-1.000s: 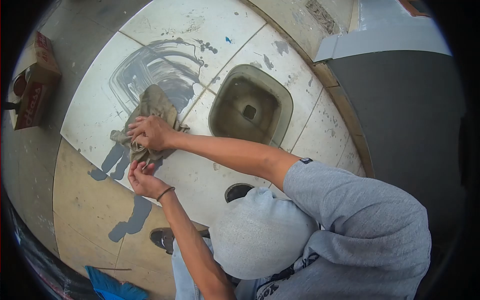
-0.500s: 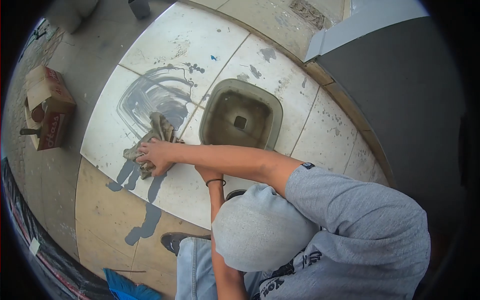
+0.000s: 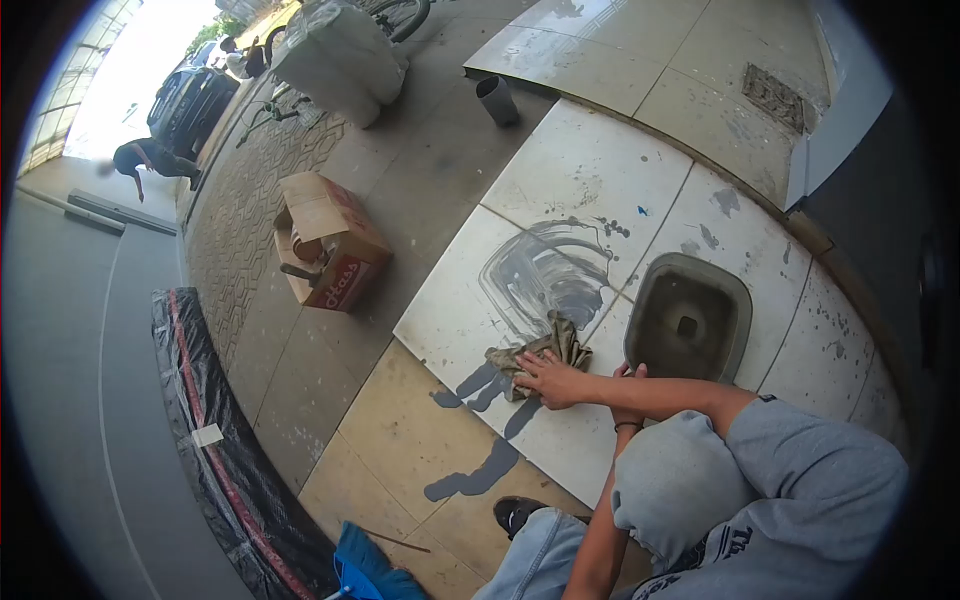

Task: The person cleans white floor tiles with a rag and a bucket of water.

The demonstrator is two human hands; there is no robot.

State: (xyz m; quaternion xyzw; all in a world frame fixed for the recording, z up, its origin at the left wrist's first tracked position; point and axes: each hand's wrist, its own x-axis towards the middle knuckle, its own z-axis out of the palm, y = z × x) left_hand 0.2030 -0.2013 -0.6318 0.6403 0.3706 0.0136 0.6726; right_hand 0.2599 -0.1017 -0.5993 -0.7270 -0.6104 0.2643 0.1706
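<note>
My right hand [image 3: 550, 381] is pressed over a crumpled, dirty rag [image 3: 561, 336] on the white tiles [image 3: 460, 320]. Its fingers spread across the cloth and hold it. Just beyond the rag is a swirled grey smear [image 3: 560, 270]; thicker grey streaks [image 3: 490, 470] run over the tile edge onto the beige floor. My left hand [image 3: 628, 385] is low beside the square bucket [image 3: 740, 345], mostly hidden under my right forearm. Two of its fingers show, apart, close to the bucket's rim. Murky liquid stands in the bucket.
An open cardboard box [image 3: 345, 270] with tools stands on the grey paving. Past it are a dark pipe piece [image 3: 497, 102] and a covered bin [image 3: 340, 60]. A black-wrapped roll [image 3: 215, 450] and blue broom [image 3: 375, 565] lie at left. A person [image 3: 150, 160] bends far off.
The view has swung left and up, so everything sits farther right and more background shows. My right hand stays on the rag. Fingers of my left hand now show past the forearm.
</note>
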